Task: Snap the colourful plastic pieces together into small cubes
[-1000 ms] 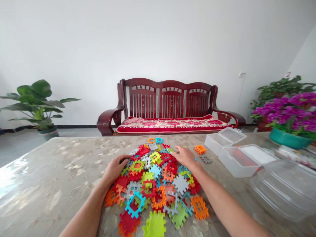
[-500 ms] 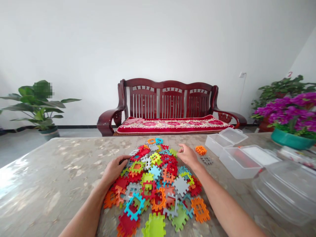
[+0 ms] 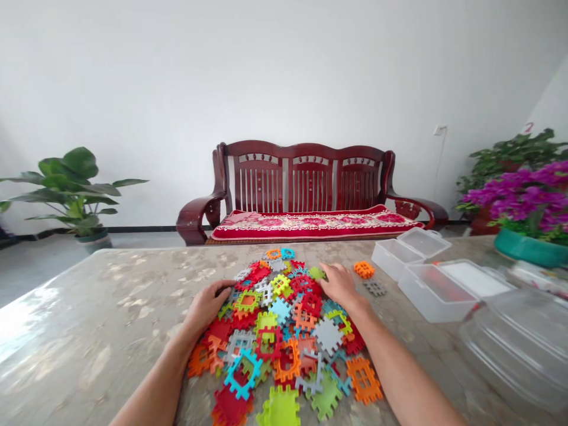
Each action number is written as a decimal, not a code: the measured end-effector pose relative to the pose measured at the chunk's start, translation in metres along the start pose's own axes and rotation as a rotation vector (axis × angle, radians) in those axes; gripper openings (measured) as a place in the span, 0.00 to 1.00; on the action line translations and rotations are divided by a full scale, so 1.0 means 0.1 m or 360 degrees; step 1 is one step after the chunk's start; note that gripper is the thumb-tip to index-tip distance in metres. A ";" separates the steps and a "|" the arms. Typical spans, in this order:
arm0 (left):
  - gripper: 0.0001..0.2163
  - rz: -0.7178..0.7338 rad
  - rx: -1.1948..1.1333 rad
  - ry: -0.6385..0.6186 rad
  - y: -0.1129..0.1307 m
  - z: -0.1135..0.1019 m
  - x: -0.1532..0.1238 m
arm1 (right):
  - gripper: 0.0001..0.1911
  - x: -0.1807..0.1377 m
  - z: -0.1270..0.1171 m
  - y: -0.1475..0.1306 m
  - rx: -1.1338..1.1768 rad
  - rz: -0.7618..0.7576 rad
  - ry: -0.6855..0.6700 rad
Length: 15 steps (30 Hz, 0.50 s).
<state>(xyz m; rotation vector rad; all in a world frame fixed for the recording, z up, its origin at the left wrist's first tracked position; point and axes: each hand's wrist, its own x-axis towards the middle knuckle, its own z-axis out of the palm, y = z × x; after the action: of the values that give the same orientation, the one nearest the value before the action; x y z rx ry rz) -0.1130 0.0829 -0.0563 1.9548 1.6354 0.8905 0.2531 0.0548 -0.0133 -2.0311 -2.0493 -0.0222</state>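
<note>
Right hand (image 3: 341, 285) has dropped back onto the pile of plastic tiles (image 3: 284, 331) mid-table (image 3: 110, 307), fingertips at a green tile (image 3: 316, 273); can't tell if it's gripped. Left hand (image 3: 207, 305) hasn't shifted: curled on the pile's left edge, grip also unclear.

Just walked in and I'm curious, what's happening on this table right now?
A person has both hands on a heap of colourful interlocking tiles on a marbled table. The left hand rests on its left edge; the right hand lies by a green tile at the far side. Open clear boxes stand to the right.
</note>
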 end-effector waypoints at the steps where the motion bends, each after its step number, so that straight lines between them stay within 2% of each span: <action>1: 0.18 -0.0005 -0.0007 0.0003 0.00 0.00 0.00 | 0.24 0.01 0.00 0.01 0.0001 -0.0021 -0.0014; 7: 0.17 -0.0015 0.0004 0.0017 -0.01 0.00 0.00 | 0.26 0.01 0.00 0.05 0.0012 -0.0052 -0.0093; 15: 0.18 -0.0016 0.0001 -0.0002 0.05 -0.01 -0.02 | 0.25 0.01 0.05 0.02 0.0070 -0.0015 0.0043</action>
<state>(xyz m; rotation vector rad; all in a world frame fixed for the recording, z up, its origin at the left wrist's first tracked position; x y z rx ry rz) -0.1104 0.0798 -0.0523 1.9452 1.6439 0.8850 0.2540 0.0568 -0.0187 -1.9842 -2.0251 -0.0060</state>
